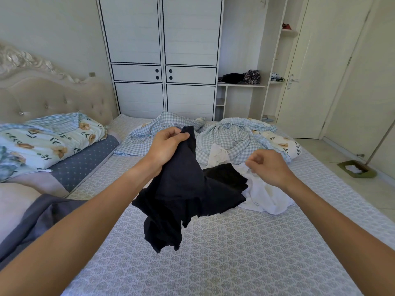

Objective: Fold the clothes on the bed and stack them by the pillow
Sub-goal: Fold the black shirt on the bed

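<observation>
Left hand (168, 146) has a closed grip on one edge of the black garment (177, 193), fingers curled round a bunched corner, held up off the bed (235, 253), likely so the cloth hangs free and its shape can be read before folding. Bulk of the garment drapes below and slightly right of that grip; lower folds dangle toward the sheet, can't tell if they touch it. Right hand (269, 167) is loosely curled, holding nothing, hovering right of the left grip, just above the white clothes (267, 197), probably lining up to catch a second corner. A second black piece (224, 178) lies flat between the two hands, overlapping the white pile. Pillow (49, 142), the stacking spot, sits well left of the left grip near the headboard (53, 97). No folded stack there yet; crumpled checked quilt (230, 137) lies beyond both hands.
</observation>
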